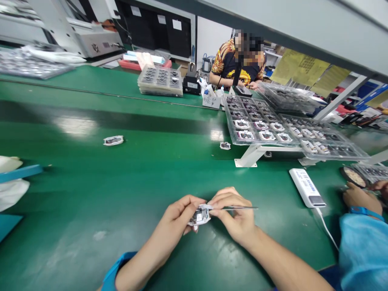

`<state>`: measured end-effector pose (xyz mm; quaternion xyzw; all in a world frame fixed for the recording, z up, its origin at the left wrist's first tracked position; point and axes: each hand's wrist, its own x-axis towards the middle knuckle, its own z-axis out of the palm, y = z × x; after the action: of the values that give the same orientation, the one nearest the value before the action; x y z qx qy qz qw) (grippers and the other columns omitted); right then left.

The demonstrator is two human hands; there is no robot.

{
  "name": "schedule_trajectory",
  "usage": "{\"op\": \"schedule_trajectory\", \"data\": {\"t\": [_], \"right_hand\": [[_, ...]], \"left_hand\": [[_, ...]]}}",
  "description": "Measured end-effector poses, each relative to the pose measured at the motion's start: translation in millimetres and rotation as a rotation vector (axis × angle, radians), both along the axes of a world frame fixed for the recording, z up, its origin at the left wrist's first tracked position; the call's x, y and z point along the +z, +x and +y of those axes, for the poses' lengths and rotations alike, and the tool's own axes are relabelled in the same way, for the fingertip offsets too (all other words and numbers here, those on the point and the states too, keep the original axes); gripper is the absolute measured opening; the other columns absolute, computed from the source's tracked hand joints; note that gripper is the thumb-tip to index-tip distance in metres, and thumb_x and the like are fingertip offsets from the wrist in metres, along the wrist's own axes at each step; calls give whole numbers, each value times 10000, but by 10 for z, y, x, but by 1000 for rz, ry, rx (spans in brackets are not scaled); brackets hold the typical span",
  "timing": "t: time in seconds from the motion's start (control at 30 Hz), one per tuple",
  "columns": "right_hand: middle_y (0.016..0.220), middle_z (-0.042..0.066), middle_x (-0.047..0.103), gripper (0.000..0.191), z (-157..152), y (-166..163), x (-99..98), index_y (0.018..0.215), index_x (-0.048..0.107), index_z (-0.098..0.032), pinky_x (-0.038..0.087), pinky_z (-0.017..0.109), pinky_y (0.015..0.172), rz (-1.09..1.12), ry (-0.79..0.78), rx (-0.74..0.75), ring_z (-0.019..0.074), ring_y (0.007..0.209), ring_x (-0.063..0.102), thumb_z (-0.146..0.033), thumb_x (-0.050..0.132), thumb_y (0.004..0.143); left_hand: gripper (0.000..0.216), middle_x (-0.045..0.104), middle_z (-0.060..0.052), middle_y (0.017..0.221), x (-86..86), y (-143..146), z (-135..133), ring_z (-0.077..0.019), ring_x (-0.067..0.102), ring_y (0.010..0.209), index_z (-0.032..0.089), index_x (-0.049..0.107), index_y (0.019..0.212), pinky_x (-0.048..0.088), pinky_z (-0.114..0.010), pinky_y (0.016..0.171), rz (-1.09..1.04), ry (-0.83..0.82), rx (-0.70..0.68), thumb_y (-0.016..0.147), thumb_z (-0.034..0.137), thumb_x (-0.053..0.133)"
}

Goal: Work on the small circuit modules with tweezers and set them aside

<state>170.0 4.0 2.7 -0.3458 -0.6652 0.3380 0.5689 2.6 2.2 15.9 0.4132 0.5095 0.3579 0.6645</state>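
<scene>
My left hand (177, 214) pinches a small white electronic module (200, 215) by its edges, low over the green bench (75, 194). My right hand (233, 214) holds slim metal tweezers (241, 207), and its fingers touch the module's far side. The tweezer tips are hidden by my fingers. Two similar loose modules lie farther up the bench, one (113, 140) near the middle and one (224, 145) beside a clear plastic tray (257, 121) filled with modules.
To the right lie a white rectangular device (306, 188) with a cable and a co-worker's hand (360, 198) with a blue wristband. Stacked trays (160, 82) stand farther back, and another person (239, 64) works beyond them. A metal beam (287, 28) crosses overhead.
</scene>
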Motion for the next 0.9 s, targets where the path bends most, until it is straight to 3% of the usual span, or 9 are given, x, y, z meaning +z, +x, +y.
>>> {"op": "schedule_trajectory", "data": {"t": [0.27,0.47,0.6,0.73,0.9], "right_hand": [[804,39,751,45,-1,-7,-46,810,694,-217,560,347,718,153,-375,19,200,760,709,-245,728,807],[815,30,752,100,23,-11,-24,791,689,-204,574,302,692,239,-461,87,176,752,712,-250,771,759],[770,16,747,157,45,-32,-42,760,689,-193,572,264,676,357,-577,27,155,705,712,-288,806,716],[775,13,732,93,21,-56,-57,780,693,-200,566,271,700,353,-501,-44,160,734,713,-245,773,761],[838,28,732,66,-31,-52,-46,839,688,-212,570,315,750,265,-307,24,181,807,718,-159,717,813]], "left_hand": [[329,546,40,602,10,-6,-20,-105,448,524,165,651,790,302,-205,480,4,-22,-19,752,492,641],[375,563,38,619,-5,-5,-1,-95,446,533,164,642,776,315,-196,500,2,-91,-35,729,536,658],[383,584,32,631,15,-3,19,-92,450,535,163,641,782,327,-196,509,-3,-120,-29,711,539,671],[388,575,39,608,34,-5,20,-92,447,524,165,636,792,324,-197,505,4,-137,-5,686,536,683],[409,551,50,598,39,-3,20,-88,443,520,159,640,782,325,-195,504,18,-141,18,662,547,689]]}}
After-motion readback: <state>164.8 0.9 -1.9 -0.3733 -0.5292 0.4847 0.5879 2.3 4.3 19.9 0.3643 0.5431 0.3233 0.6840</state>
